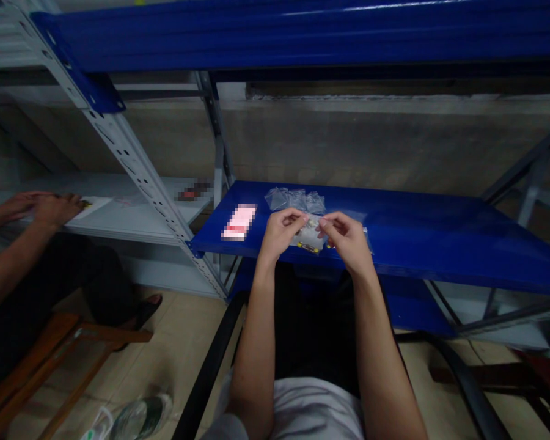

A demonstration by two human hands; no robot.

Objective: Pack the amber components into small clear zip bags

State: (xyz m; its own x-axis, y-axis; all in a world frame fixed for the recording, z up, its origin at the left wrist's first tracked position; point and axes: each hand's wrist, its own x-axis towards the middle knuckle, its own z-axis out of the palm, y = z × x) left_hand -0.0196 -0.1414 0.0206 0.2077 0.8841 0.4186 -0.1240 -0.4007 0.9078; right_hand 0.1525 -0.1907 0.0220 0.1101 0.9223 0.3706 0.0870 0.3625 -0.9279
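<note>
Cropped shirt (318, 403); left fingers (296, 213) and right fingers (334, 217) pinch a clear bag (310, 237), blurred inside.

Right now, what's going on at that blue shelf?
A person's left hand and right hand seem to pinch a small clear bag above the front of the blue shelf; whatever is inside is too small to tell. Other clear bags lie just beyond the hands. Off to the left, another person's hands rest at a pale shelf.
</note>
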